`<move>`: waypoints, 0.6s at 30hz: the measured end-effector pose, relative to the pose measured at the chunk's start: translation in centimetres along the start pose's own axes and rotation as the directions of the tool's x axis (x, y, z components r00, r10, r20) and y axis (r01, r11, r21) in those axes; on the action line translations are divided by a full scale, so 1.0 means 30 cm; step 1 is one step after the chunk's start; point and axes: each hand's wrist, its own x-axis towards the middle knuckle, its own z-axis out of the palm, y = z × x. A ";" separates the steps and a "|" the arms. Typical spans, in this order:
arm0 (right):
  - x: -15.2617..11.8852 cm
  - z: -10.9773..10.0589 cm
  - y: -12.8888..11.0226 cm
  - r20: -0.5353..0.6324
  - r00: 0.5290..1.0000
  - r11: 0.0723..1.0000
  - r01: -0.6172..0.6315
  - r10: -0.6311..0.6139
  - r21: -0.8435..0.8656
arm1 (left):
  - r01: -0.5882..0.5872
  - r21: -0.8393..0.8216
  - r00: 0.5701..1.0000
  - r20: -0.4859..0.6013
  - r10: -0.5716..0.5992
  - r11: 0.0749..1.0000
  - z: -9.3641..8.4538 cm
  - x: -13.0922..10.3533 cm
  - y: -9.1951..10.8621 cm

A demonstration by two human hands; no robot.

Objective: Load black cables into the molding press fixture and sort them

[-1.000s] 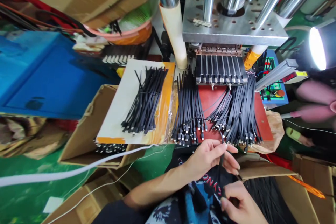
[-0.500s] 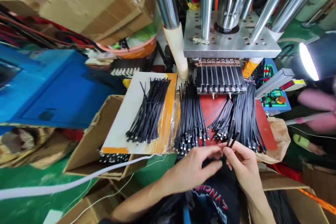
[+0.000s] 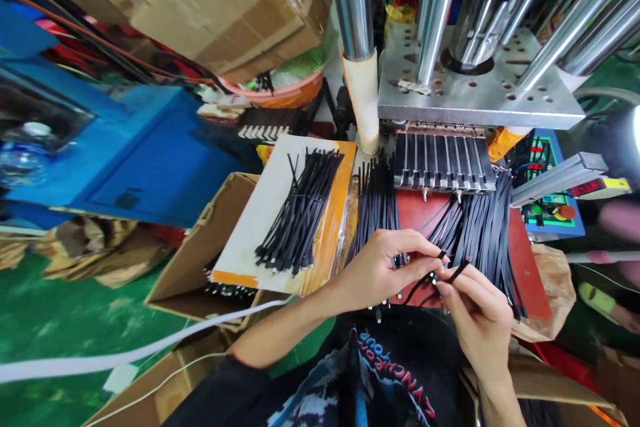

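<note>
My left hand (image 3: 383, 267) pinches the dark end of a short black flat cable between thumb and fingertips. Close beside it, my right hand (image 3: 477, 310) is closed on the black cable (image 3: 459, 271), whose end sticks up past the fingers. Small metal connector tips show between the two hands; how the strands join there is partly hidden by fingers. Behind the hands, a bundle of black cables (image 3: 485, 227) lies on the red board (image 3: 535, 267). Another cable bundle (image 3: 377, 197) lies to the left, partly covered by my left hand.
A press with a steel plate (image 3: 475, 97) and a slotted black mould (image 3: 443, 160) stands ahead. To the left, a tied cable bundle (image 3: 303, 210) rests on a white board (image 3: 250, 233) above a cardboard box (image 3: 200, 267). A control box (image 3: 555, 213) sits at the right.
The view has shifted, so the press sits further right. My left hand has moved up against the right hand and now pinches a cable end; the right hand keeps its grip.
</note>
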 end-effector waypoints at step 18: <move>0.085 0.106 0.030 0.589 0.751 0.923 -0.383 0.298 0.021 | -0.150 0.445 0.861 -0.380 0.338 0.883 -0.173 0.245 -0.123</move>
